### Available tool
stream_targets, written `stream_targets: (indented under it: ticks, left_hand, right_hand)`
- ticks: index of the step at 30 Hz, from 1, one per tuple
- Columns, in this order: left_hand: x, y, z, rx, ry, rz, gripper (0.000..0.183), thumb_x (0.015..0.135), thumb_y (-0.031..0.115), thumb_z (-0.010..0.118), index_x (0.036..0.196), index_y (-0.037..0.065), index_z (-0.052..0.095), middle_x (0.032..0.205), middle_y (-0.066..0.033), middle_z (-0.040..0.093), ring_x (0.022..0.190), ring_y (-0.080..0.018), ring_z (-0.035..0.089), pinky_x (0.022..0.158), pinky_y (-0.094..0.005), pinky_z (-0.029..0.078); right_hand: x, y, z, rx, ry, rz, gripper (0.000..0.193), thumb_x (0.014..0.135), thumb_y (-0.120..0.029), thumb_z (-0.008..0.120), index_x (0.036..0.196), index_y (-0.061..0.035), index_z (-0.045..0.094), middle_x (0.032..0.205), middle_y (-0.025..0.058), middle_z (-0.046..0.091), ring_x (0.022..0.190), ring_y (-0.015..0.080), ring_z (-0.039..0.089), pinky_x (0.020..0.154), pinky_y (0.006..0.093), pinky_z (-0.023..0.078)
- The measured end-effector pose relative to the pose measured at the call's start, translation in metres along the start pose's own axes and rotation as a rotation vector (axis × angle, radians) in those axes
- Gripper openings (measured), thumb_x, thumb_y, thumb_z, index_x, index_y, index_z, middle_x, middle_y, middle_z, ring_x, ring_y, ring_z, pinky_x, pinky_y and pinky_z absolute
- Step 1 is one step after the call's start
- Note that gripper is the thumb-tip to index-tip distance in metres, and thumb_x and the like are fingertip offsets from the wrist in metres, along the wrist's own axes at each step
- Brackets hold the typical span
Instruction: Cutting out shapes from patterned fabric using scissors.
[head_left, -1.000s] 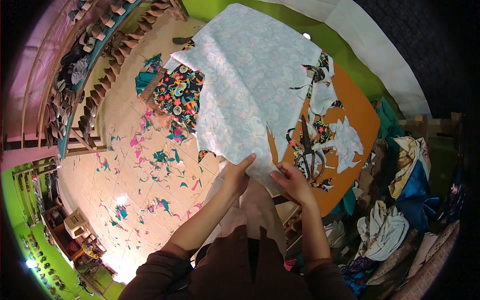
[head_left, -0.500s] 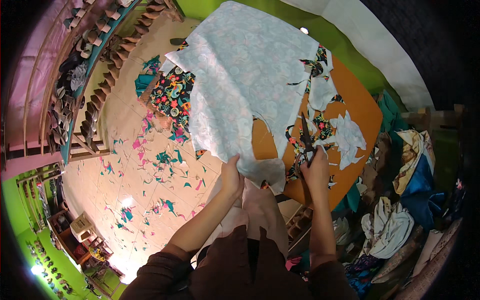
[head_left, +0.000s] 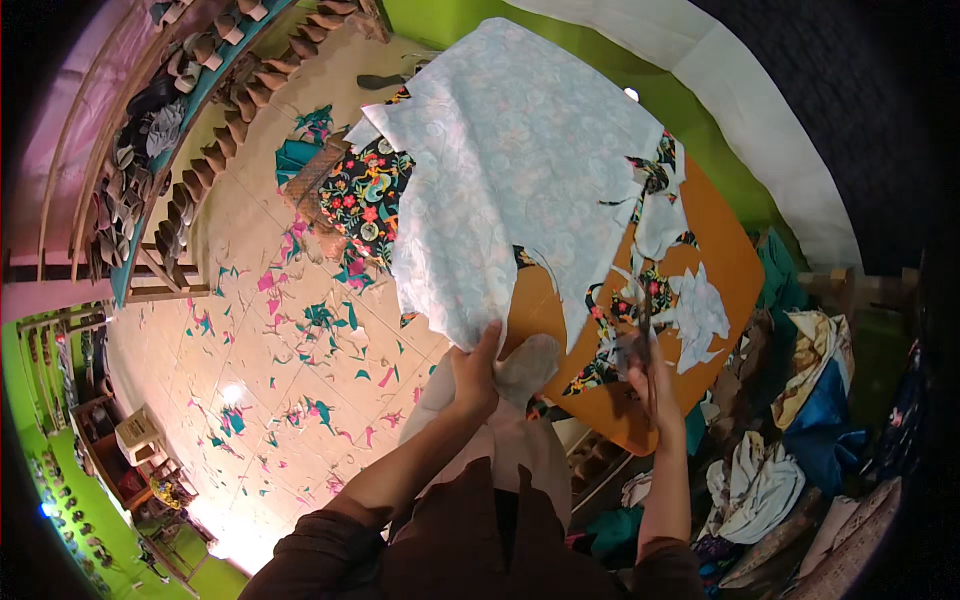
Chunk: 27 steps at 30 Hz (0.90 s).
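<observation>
A large cloth (head_left: 500, 190), pale on its back with black floral print on its face, lies face down over an orange-brown tabletop (head_left: 735, 235). My left hand (head_left: 476, 375) pinches its near edge, thumb on top, where a piece folds over and hangs at the table's front. In my right hand (head_left: 648, 378) is a pair of dark scissors (head_left: 645, 305), blurred by motion, its blades pointing away over the scraps; I cannot tell how far they are apart. Under and beside them lie black floral scraps (head_left: 598, 372) and a jagged pale scrap (head_left: 698, 315).
Teal and pink offcuts (head_left: 325, 315) litter the tiled floor (head_left: 190, 370) to the left. Shoe racks (head_left: 180, 110) line the far left side. Heaped fabrics (head_left: 760, 480) crowd the right. A small stool (head_left: 142, 438) stands at the lower left.
My right hand has moved right and nearer me with the scissors. My left hand shifted slightly nearer, still on the cloth edge. The view has shifted a little.
</observation>
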<state>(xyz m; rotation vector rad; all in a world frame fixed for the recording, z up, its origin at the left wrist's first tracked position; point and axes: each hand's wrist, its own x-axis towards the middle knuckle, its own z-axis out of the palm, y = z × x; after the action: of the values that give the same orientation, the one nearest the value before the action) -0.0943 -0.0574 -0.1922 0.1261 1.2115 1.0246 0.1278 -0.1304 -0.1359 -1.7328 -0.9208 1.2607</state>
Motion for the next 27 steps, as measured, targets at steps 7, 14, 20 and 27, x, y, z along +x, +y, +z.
stream_targets:
  ticks: [7,14,20,27]
  left_hand:
    - [-0.005,0.009,0.019,0.140,0.126,-0.021,0.033,0.075,0.017,0.065,0.099,-0.003,0.054,0.089,-0.0058,0.058,0.075,-0.0127,0.055,0.063,-0.0247,0.044]
    - [-0.002,0.002,0.020,0.136,0.191,0.165,0.032,0.075,0.013,0.064,0.101,-0.002,0.053,0.087,-0.0056,0.058,0.075,-0.0125,0.055,0.063,-0.0247,0.044]
    - [-0.002,0.003,0.021,0.170,0.203,0.125,0.035,0.075,0.014,0.064,0.103,-0.003,0.050,0.090,-0.0089,0.057,0.077,-0.0158,0.056,0.068,-0.0272,0.045]
    - [-0.005,0.007,0.030,0.128,0.236,0.163,0.025,0.075,0.011,0.063,0.095,-0.003,0.055,0.083,-0.0060,0.059,0.069,-0.0120,0.056,0.060,-0.0245,0.044]
  right_hand:
    - [0.041,-0.004,0.022,0.184,-0.764,0.301,0.061,0.085,-0.044,0.044,0.126,-0.0026,0.029,0.093,0.0027,0.047,0.082,0.0103,0.043,0.068,0.0228,0.037]
    - [0.066,-0.018,0.042,0.046,-0.951,0.335,0.081,0.074,-0.068,0.038,0.124,-0.0051,0.030,0.079,-0.0012,0.037,0.067,0.0104,0.036,0.058,0.0218,0.032]
    - [0.082,-0.018,0.044,0.108,-1.042,0.382,0.079,0.072,-0.067,0.043,0.123,-0.0072,0.031,0.079,-0.0018,0.032,0.067,0.0093,0.031,0.058,0.0222,0.030]
    - [0.089,-0.015,0.058,0.156,-0.903,0.382,0.049,0.089,-0.046,0.033,0.121,-0.0100,0.033,0.067,-0.0053,0.036,0.055,0.0035,0.034,0.045,0.0162,0.030]
